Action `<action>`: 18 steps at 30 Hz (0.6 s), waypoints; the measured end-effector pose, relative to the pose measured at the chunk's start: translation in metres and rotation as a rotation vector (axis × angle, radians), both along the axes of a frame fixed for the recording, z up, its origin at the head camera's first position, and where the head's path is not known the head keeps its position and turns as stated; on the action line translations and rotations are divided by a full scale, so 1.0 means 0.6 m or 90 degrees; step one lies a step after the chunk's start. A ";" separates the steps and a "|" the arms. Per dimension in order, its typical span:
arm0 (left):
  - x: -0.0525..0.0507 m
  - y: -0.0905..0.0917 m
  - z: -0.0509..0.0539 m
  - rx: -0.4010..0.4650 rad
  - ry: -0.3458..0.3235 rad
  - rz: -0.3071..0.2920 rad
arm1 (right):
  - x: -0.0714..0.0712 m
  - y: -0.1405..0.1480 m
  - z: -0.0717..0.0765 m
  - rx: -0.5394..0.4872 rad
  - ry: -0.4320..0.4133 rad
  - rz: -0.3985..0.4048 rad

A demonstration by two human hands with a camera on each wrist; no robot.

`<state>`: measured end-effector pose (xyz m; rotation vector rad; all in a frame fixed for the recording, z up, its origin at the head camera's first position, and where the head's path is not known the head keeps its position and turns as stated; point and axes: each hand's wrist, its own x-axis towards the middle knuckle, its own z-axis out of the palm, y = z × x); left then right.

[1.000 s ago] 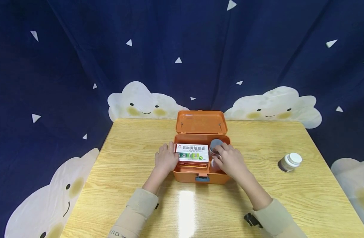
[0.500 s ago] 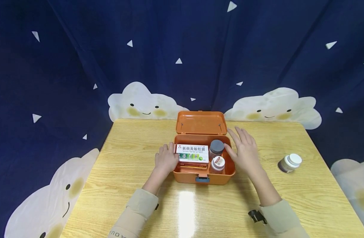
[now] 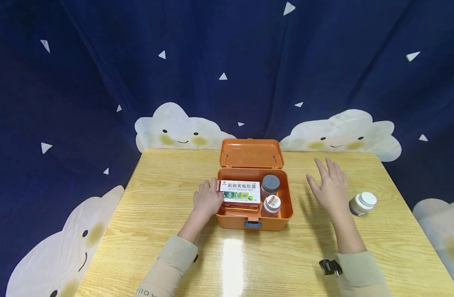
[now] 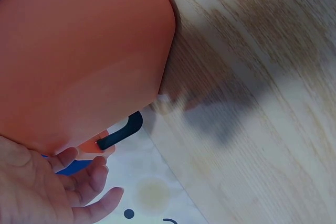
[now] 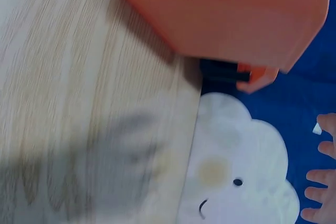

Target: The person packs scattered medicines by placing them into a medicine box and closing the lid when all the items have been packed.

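Observation:
An orange storage box (image 3: 232, 223) stands on the table with its hinged lid (image 3: 251, 153) tipped back. My left hand (image 3: 207, 199) grips its left wall, thumb over the rim beside a white medicine carton (image 3: 239, 192); in the left wrist view the fingers (image 4: 88, 182) lie along the outside. Right of the carton, inside the box, are a grey-capped jar (image 3: 270, 182) and a white-capped bottle (image 3: 273, 202). My right hand (image 3: 331, 187) hovers over the table with spread fingers, holding nothing. Closest to it is a white pill bottle (image 3: 363, 203), upright and partly covered by the hand.
Below the carton in the box shows the edge of another flat pack (image 3: 241, 208). The wooden table (image 3: 163, 177) ends at a dark blue curtain (image 3: 197, 49) with cloud prints. A blue-grey latch (image 3: 252, 224) is on the box's front.
My right hand has let go of the white-capped bottle in the box, lifted out and moved right toward the pill bottle on the table. My left hand has stayed at the box.

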<state>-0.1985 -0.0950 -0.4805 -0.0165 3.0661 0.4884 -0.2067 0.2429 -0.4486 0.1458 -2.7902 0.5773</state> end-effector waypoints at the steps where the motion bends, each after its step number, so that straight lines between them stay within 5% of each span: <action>1: 0.000 0.000 0.000 0.000 0.000 0.000 | 0.000 0.007 -0.001 0.002 -0.002 -0.007; 18: 0.000 -0.001 -0.003 -0.004 0.005 -0.002 | 0.013 0.103 -0.034 0.013 -0.107 -0.136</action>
